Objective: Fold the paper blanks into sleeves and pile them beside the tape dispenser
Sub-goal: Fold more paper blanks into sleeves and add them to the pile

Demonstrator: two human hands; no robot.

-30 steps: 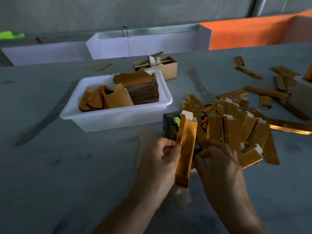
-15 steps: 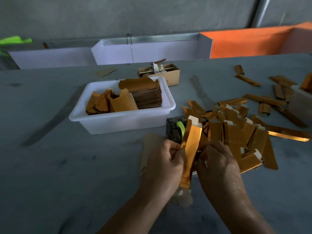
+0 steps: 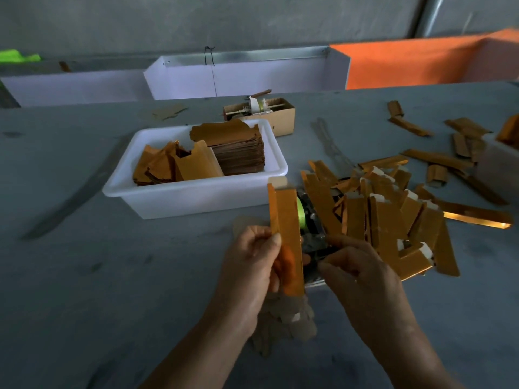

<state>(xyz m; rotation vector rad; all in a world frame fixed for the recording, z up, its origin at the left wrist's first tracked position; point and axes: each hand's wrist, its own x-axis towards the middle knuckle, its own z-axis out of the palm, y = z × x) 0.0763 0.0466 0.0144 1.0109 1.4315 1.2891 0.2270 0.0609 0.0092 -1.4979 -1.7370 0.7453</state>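
Note:
My left hand (image 3: 252, 262) grips a long gold folded sleeve (image 3: 286, 234), held upright with its pale flap on top. Right behind it sits the tape dispenser (image 3: 310, 220) with a green roll. My right hand (image 3: 356, 273) has its fingertips pinched together at the dispenser's near end, just right of the sleeve; what they pinch is too small to tell. A pile of finished gold sleeves (image 3: 387, 217) lies to the right of the dispenser. A white tub (image 3: 196, 195) behind holds a stack of flat blanks (image 3: 236, 150) and loose gold pieces (image 3: 165, 167).
A small cardboard box (image 3: 269, 113) stands behind the tub. More gold sleeves (image 3: 438, 158) lie scattered at the right. Brown paper scraps (image 3: 283, 318) lie on the grey table under my hands. White and orange partitions (image 3: 247, 77) run along the back.
My left hand has swung the sleeve leftward and more upright. My right hand has let go of the sleeve and moved to the dispenser's near end.

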